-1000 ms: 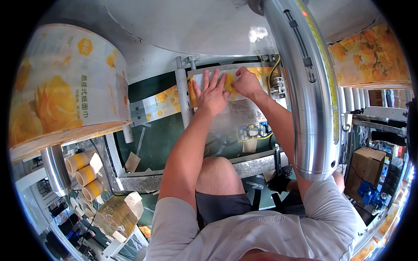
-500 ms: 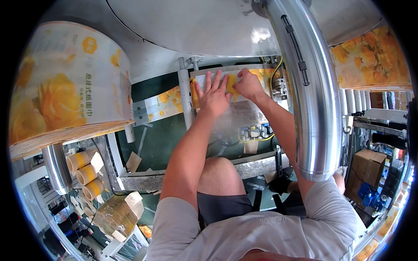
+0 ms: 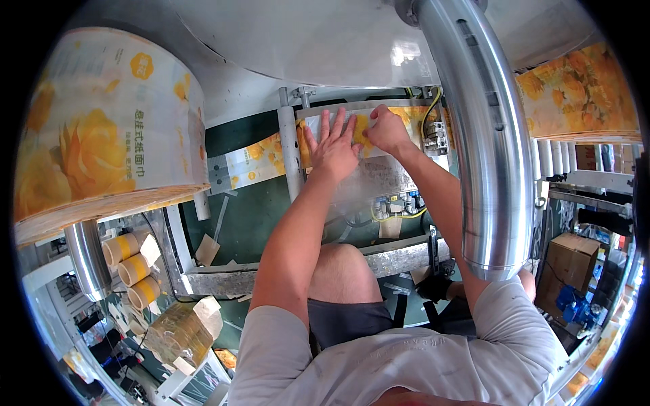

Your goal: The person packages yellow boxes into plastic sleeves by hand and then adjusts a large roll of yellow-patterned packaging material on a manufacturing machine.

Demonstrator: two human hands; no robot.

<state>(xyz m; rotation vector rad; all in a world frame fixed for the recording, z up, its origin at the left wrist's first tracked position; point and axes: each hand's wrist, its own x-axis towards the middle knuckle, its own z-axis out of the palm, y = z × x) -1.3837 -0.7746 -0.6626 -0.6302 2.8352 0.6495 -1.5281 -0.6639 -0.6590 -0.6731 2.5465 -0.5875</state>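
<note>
My left hand [image 3: 333,146] lies open on a strip of printed plastic film [image 3: 410,116], its fingers spread flat. The film, white with yellow flowers, crosses a grey metal plate [image 3: 382,173] on the machine. Beside it, my right hand [image 3: 388,130] is closed, with bent fingers pressed at the film. Its fingers hide whatever they may grip. Left of my hands the film [image 3: 254,161] passes a pale upright roller [image 3: 290,145].
A large printed film roll [image 3: 115,128] stands at left; another roll [image 3: 579,91] is at far right. A shiny metal shaft [image 3: 497,155] overhangs my right forearm. Cardboard cores [image 3: 134,270] sit lower left, a cardboard box [image 3: 572,267] lower right. A yellow cable [image 3: 428,118] runs near my right hand.
The metal shaft has turned, so its dark slots show differently. The left film roll appears slightly shifted. Both hands stay at nearly the same places on the film.
</note>
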